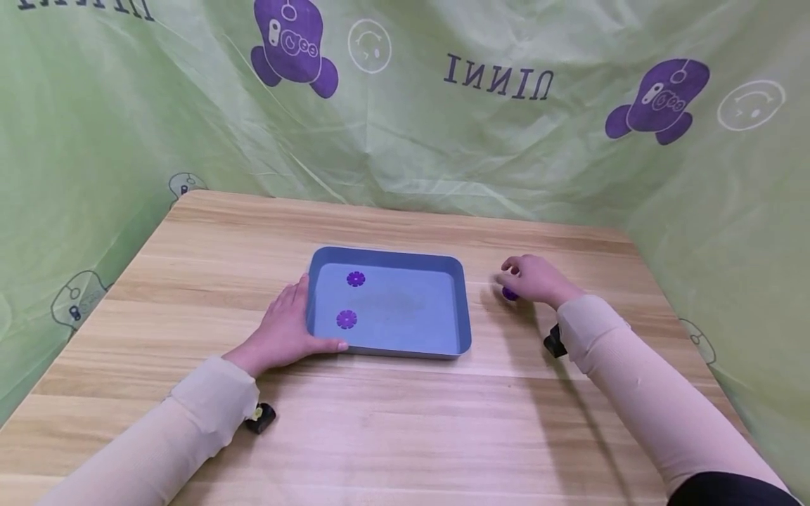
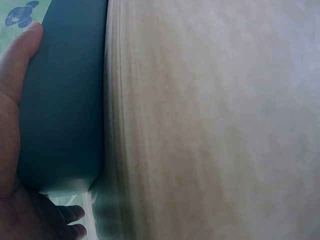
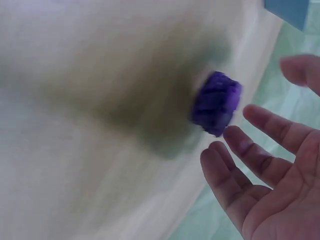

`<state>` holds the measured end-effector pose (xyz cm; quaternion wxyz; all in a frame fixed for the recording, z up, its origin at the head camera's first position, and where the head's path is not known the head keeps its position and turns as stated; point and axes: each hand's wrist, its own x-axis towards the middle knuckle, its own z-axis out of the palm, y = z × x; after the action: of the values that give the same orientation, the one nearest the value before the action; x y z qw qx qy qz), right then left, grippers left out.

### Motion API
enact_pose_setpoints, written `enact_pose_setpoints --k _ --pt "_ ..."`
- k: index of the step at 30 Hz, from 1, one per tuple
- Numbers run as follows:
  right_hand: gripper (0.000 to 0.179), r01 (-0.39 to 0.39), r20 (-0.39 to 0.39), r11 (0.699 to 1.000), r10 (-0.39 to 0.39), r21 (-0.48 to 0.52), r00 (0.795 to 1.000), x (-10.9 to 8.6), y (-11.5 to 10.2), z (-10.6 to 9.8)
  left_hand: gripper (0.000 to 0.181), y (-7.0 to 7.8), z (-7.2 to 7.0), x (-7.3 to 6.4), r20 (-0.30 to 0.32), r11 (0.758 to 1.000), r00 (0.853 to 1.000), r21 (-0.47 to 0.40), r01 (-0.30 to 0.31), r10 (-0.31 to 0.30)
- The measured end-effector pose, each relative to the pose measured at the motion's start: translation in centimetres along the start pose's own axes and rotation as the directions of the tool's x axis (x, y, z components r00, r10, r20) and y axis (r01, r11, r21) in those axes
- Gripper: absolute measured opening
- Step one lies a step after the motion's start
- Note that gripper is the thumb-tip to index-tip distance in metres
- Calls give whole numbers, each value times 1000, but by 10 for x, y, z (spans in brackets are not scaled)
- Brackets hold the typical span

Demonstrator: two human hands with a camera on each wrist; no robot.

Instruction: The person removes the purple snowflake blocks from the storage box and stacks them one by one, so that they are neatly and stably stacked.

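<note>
A blue-grey rectangular tray [image 1: 411, 309] lies on the table, with two flat purple flower-shaped pieces [image 1: 356, 279] inside near its left end. My left hand [image 1: 287, 327] rests against the tray's near left corner, fingers along the left wall and thumb along the front edge. In the left wrist view the thumb lies straight along the tray wall [image 2: 65, 100]. To the right of the tray, my right hand [image 1: 538, 280] is beside a small purple piece [image 3: 217, 104] with ridged sides, perhaps a stack. The right wrist view shows its fingers spread apart around nothing.
The wooden table [image 1: 392, 422] has its back edge close to a hanging green cloth [image 1: 405, 140] with purple figures. The cloth also surrounds the left and right sides. A small black device [image 1: 260, 418] is at the left wrist, another [image 1: 555, 341] at the right.
</note>
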<state>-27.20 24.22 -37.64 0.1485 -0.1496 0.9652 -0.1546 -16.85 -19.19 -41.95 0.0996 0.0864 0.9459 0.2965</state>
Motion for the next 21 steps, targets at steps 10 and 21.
enact_pose_setpoints --k 10,21 --pt "44 -2 -62 994 9 110 998 12 -25 -13 143 -2 0 0 -1 1000 1000 -4 9 -9" --pt "40 -9 -2 923 11 385 1000 29 -80 -11 143 -2 1 -1 0 1000 1000 -5 11 -11"
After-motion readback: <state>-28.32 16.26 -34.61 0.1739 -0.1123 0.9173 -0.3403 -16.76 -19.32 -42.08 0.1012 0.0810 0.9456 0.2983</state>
